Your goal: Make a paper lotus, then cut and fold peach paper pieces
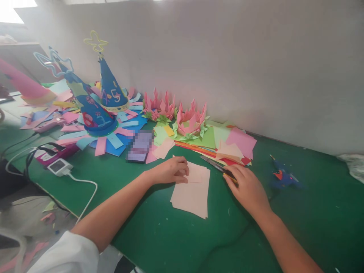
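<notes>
A small stack of peach paper (191,199) lies on the green table in front of me, its sheets slightly out of line. My left hand (172,170) rests on the upper left of the stack, fingers curled and thumb near them, at the edge of a smaller peach sheet (196,175) on top. In my right hand (247,185) is a utility knife (216,165) with a black and yellow handle. Its blade points up and left, past the stack's upper right corner. The palm side of the right hand is hidden.
Beyond my hands lie coloured papers (241,142), two pink paper lotuses (191,117) and a phone (140,146). Decorated blue cone hats (112,85) stand left, near a white charger (60,167) with cables. A blue glue gun (284,178) sits right. Another person's hand (3,93) shows far left.
</notes>
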The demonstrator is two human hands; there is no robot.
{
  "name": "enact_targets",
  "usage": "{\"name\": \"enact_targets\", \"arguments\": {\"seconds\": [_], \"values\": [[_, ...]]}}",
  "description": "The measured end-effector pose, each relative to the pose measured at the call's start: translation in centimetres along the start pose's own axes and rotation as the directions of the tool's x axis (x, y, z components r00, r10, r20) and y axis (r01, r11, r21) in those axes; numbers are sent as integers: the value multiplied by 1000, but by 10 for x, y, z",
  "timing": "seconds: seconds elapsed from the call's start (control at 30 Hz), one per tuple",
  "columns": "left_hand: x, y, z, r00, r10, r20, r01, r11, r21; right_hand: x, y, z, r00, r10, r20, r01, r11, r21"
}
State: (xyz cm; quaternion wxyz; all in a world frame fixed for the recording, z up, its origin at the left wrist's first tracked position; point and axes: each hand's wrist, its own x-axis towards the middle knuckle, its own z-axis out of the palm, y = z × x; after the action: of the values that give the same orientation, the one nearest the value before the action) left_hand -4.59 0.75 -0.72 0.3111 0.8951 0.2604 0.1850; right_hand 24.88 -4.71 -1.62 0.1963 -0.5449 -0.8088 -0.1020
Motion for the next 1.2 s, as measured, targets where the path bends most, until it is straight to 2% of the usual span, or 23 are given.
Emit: {"name": "enact_targets", "arguments": {"seconds": [0.2, 0.4, 0.63, 0.73, 0.83, 0.97, 1.07, 1.2], "values": [[0, 3, -3, 993, 121, 0, -121, 992, 30, -4, 4, 8, 999, 6, 44, -6, 1000, 3], [1, 5, -2, 983, 181, 38, -185, 966, 181, 0, -4, 3, 998, -41, -40, 46, 989, 138], [4, 6, -2, 964, 245, 100, -264, 901, 345, 3, -15, 1, 984, -153, 90, 130, 966, 224], [4, 6, -2, 968, 234, 85, -249, 895, 370, 4, -18, 1, 974, -197, 109, 167, 956, 242], [3, 5, -1, 981, 190, 41, -192, 918, 348, 4, -19, -2, 969, -223, 107, 191, 950, 248], [1, 0, -1, 994, 101, 39, -107, 972, 209, 4, -21, -4, 962, -232, 142, 187, 943, 275], [1, -1, -4, 994, 97, 48, -103, 986, 129, 4, -21, -3, 961, -227, 158, 174, 941, 291], [0, -1, -6, 995, 87, 38, -91, 991, 101, 3, -21, 3, 964, -238, 121, 193, 934, 299]]}}
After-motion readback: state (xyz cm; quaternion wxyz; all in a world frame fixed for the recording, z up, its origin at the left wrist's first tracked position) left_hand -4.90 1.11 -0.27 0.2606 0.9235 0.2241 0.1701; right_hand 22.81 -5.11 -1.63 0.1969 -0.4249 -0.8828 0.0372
